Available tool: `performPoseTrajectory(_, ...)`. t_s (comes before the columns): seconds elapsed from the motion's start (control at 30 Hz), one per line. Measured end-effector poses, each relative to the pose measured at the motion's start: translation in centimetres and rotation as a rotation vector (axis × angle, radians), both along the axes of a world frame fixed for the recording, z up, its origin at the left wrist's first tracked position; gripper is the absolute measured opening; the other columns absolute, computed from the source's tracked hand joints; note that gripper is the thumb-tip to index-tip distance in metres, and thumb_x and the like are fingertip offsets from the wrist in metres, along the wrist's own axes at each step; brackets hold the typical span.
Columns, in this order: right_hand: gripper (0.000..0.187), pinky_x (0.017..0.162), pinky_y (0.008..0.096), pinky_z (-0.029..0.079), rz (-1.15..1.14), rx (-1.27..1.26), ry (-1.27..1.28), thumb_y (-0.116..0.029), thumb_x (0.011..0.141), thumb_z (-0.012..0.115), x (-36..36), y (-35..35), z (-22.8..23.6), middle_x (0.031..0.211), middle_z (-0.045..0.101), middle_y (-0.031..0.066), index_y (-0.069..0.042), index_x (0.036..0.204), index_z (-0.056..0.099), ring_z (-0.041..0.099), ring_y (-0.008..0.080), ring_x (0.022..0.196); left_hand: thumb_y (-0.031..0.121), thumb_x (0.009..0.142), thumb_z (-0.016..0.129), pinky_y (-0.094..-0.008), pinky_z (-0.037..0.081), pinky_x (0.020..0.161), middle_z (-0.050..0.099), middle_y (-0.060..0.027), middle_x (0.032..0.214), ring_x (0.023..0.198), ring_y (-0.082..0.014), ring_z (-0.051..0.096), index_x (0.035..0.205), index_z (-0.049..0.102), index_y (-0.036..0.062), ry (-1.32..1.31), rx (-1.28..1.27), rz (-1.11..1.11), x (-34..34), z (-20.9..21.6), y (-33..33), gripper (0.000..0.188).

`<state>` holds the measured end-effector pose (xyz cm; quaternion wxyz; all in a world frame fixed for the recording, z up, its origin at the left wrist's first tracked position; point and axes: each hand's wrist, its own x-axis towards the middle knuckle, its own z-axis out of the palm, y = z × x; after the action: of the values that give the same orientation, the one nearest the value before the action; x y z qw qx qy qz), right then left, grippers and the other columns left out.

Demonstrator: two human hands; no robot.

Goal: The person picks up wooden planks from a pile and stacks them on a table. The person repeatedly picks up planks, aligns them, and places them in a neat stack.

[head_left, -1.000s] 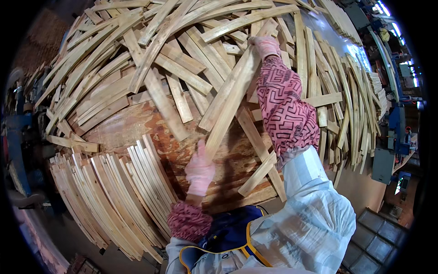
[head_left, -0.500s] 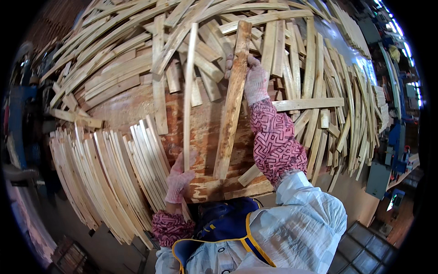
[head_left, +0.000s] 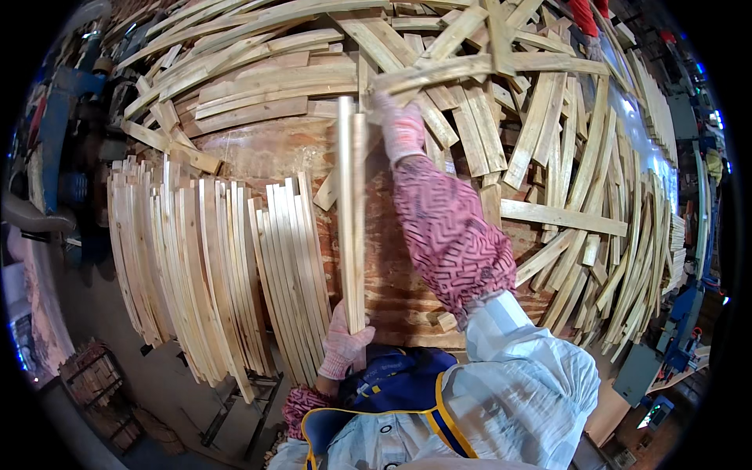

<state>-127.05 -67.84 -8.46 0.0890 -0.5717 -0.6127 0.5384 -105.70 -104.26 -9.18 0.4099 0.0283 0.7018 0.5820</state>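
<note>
My left hand (head_left: 345, 348), in a pale pink knitted glove, is closed around the lower end of two narrow wooden strips (head_left: 354, 227). They stand side by side, pointing away from me. Farther off, my right hand (head_left: 401, 125), in the same kind of glove, reaches to the near edge of the heaped wooden boards (head_left: 446, 70). Its fingers are smeared by motion and partly hidden, so I cannot see whether they grip a board. Pink patterned sleeve covers (head_left: 454, 227) show on my forearms.
Neatly lined-up strips (head_left: 211, 274) lie left of my left hand. Loose boards (head_left: 595, 196) cover the right side of the worn wooden tabletop (head_left: 274, 157). Another person's gloved hand (head_left: 594, 48), below a red sleeve, is at the far right. Machinery (head_left: 74, 149) stands left.
My left hand now holds two strips instead of one. The rough-edged board is out of my right hand's earlier place, and that hand has moved left into the pile. The view has shifted.
</note>
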Motion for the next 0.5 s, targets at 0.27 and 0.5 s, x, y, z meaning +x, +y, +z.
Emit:
performPoseTrajectory(0.27,0.071,0.085,0.0376,0.052,0.087,0.155,0.558,-0.036,0.08,0.074,5.6,4.7,-0.1,0.109,0.067,0.0171,0.003,0.133,0.046,0.064,0.029,0.099,0.003,0.075,0.069,-0.0274,0.052,0.067,0.059,-0.0008,0.088,0.078,-0.0142,0.061,0.121,0.046,0.0066,-0.146,0.082,0.106,-3.5,2.2,0.4,0.052)
performPoseTrajectory(0.5,0.049,0.085,0.0366,0.053,0.718,0.685,-0.201,-0.026,0.087,0.071,15.6,-8.6,1.7,0.106,0.066,0.0161,0.001,0.124,0.053,0.061,0.0241,0.096,0.004,0.073,0.078,-0.0325,0.058,0.074,0.064,-0.0105,0.1,0.086,-0.0212,0.065,0.126,0.045,0.0054,-0.244,0.005,0.002,-5.2,1.6,8.6,0.063)
